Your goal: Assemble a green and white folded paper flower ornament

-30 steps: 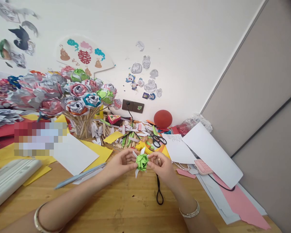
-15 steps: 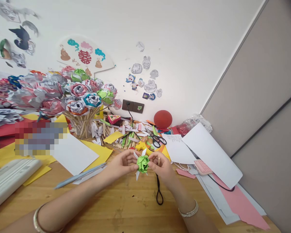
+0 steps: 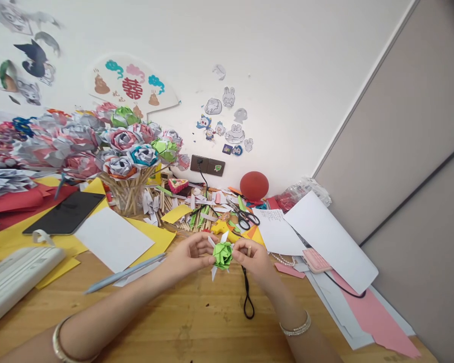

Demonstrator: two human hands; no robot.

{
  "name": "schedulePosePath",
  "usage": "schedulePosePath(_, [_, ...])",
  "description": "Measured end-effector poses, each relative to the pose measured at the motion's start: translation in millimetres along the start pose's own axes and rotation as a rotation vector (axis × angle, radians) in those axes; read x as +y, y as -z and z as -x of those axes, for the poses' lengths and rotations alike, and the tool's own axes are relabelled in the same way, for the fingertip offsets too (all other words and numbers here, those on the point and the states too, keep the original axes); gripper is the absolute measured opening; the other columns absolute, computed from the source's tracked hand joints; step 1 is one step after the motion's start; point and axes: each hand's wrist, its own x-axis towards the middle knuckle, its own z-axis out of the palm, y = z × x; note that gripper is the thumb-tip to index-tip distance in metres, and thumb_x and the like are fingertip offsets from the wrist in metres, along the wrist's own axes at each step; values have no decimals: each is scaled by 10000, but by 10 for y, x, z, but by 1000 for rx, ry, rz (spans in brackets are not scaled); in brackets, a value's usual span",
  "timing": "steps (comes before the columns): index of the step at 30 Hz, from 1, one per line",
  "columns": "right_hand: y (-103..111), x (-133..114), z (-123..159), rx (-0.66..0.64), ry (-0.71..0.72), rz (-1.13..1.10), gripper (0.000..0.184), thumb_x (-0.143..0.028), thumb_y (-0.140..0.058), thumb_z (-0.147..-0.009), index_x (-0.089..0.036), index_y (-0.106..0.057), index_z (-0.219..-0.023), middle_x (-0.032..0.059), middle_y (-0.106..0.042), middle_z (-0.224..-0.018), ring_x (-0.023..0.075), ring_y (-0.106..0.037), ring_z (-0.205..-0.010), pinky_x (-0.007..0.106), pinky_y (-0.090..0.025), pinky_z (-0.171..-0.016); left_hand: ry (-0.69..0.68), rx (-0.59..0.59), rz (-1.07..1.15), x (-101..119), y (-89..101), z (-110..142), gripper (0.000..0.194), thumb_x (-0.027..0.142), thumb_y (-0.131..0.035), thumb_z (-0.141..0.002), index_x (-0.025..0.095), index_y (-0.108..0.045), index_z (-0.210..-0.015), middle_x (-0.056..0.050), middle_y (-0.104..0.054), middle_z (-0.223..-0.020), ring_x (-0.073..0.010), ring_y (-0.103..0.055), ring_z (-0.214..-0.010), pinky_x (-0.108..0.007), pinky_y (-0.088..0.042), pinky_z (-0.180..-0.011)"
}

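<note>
Between my two hands, above the wooden table, is a green folded-paper flower (image 3: 223, 255) with pointed white paper tips sticking out around it. My left hand (image 3: 195, 253) grips its left side, thumb in front and fingers curled behind. At the right side, my right hand (image 3: 251, 257) pinches the flower's edge between thumb and forefinger; the exact spot is partly covered by the fingertips. A black cord loop (image 3: 248, 302) lies on the table below my right hand. Just behind the hands are a yellow glue gun-like object (image 3: 222, 227) and black-handled scissors (image 3: 245, 218).
A container of paper flowers on sticks (image 3: 128, 194) stands back left, near a dark tablet (image 3: 66, 212) and yellow sheets. Sticks and paper scraps (image 3: 174, 204) litter the back. On the right lie a white laptop-like panel (image 3: 333, 242), pink paper (image 3: 382, 317) and a pink device (image 3: 317, 259).
My right hand's fingers have shifted very slightly at the flower's right edge. The flower and my left hand stay almost where they were.
</note>
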Motion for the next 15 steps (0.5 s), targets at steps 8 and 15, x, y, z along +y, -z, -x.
schedulePosePath(8, [21, 14, 19, -37, 30, 9, 143, -319, -617, -752, -186, -565, -756, -36, -459, -651, 99, -393, -585, 211, -304, -535, 6, -41, 39, -41, 38, -13, 384, 220, -763, -603, 179, -540, -913, 5, -634, -810, -147, -599, -791, -301, -452, -747])
schedulePosePath(15, [28, 7, 11, 62, 168, 172, 87, -273, -616, -746, -190, -610, -768, -18, -506, -676, 98, -395, -550, 216, -317, -507, 30, -32, -2, -33, 34, -25, 395, 265, -755, -610, 183, -543, -933, -3, -637, -824, -151, -589, -800, -308, -437, -768])
